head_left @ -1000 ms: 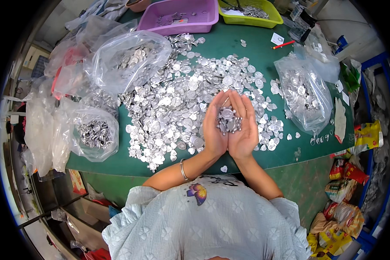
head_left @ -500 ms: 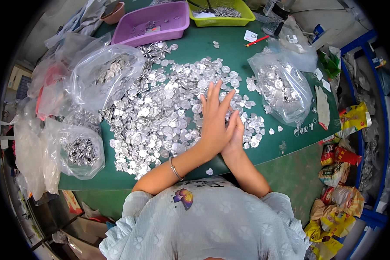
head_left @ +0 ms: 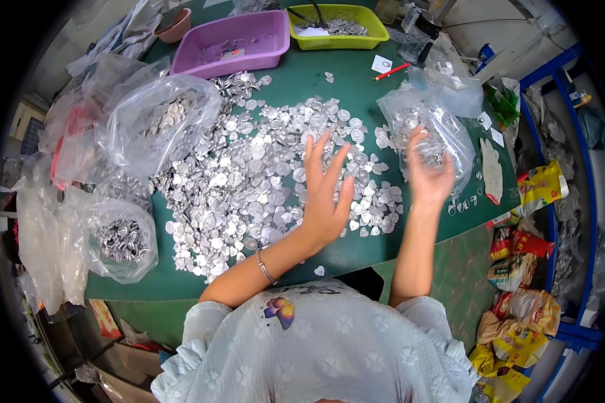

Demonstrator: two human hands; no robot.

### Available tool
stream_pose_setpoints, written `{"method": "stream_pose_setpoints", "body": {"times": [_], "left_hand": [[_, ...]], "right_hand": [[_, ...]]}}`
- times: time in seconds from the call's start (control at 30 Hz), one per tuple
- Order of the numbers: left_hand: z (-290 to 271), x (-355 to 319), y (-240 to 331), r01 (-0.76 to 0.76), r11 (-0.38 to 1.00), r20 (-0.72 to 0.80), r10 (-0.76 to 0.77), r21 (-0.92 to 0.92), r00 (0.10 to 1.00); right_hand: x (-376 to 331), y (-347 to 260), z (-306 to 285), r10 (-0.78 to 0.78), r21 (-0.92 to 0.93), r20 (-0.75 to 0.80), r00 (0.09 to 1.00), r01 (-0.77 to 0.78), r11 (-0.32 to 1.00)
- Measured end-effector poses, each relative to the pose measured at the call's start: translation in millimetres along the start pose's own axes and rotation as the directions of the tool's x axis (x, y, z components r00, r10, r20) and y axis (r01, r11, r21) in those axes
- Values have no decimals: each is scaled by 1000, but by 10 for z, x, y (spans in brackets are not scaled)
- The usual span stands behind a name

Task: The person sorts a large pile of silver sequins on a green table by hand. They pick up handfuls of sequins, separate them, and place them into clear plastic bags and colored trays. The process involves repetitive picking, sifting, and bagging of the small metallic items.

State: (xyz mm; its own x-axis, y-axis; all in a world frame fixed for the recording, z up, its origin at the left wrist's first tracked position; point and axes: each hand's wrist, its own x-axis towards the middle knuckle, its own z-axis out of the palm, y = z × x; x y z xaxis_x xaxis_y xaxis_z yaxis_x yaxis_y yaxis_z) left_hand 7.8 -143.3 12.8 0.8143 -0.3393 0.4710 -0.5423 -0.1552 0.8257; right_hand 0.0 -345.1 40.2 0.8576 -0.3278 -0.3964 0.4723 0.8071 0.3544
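A broad heap of small silvery metal pieces (head_left: 249, 181), some round like coins and some with scalloped edges, covers the green table. Over the heap's right part hovers my left hand (head_left: 326, 201), its fingers spread and nothing in it; a metal bangle (head_left: 265, 267) circles that wrist. My right hand (head_left: 427, 176) reaches over the near side of a clear plastic bag (head_left: 456, 138) filled with similar silvery pieces. Its fingers are apart and partly curved. Whether they touch the bag I cannot tell.
Two more clear bags, an upper bag (head_left: 168, 117) and a lower bag (head_left: 122, 235), hold metal pieces at left. A purple basin (head_left: 262, 57) and a yellow-green basin (head_left: 343, 41) stand at the back. A red pen (head_left: 391, 72), a white glove (head_left: 491, 171) and several rings (head_left: 465, 203) lie at right.
My hands were pressed together over the heap. They have parted: the right has moved right to the plastic bag, while the left stays over the heap with its fingers spread.
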Motion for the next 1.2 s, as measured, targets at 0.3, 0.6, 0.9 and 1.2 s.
{"method": "stream_pose_setpoints", "body": {"times": [0.3, 0.6, 0.9, 1.2], "left_hand": [[-287, -156, -300, 206, 975, -66, -201, 85, 977], [-303, -201, -371, 173, 973, 17, -178, 150, 984], [-283, -260, -396, 200, 971, 71, -210, 129, 975], [-219, -293, -382, 209, 975, 87, -215, 71, 973]], "right_hand": [[329, -595, 94, -360, -564, 427, 830, 555, 611], [499, -1015, -28, -69, -287, 703, 708, 194, -938], [525, -728, 156, 171, 243, 547, 819, 40, -969], [629, -866, -38, 379, 445, 690, 617, 53, -894]]}}
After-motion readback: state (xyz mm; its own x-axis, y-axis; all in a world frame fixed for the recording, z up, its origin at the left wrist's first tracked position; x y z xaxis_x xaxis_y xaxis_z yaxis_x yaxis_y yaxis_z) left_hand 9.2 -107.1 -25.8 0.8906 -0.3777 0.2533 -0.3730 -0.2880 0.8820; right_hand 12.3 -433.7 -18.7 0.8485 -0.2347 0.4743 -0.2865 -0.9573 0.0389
